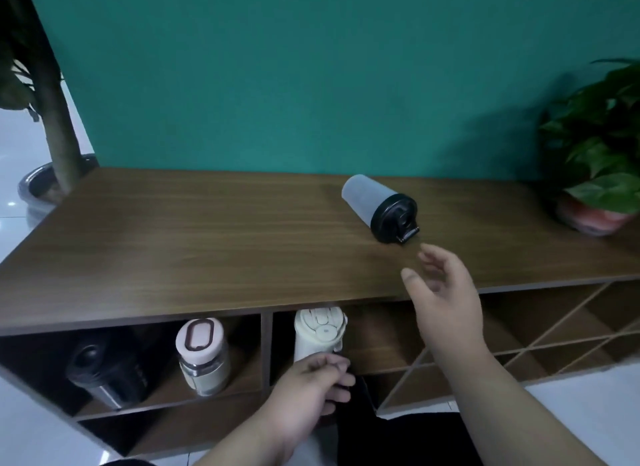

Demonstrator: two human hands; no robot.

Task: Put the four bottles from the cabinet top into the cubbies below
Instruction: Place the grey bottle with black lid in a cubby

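A grey bottle with a black lid stands on the wooden cabinet top, right of centre. My right hand hovers open just in front of it, fingers spread, not touching. In the left cubby stand a black bottle and a clear bottle with a pink lid. A cream bottle stands in the middle cubby, and my left hand is wrapped around its lower part.
A potted green plant in a red pot sits at the cabinet's right end. A tree trunk in a dark pot stands on the floor at the left. Diagonal lattice cubbies fill the cabinet's right side.
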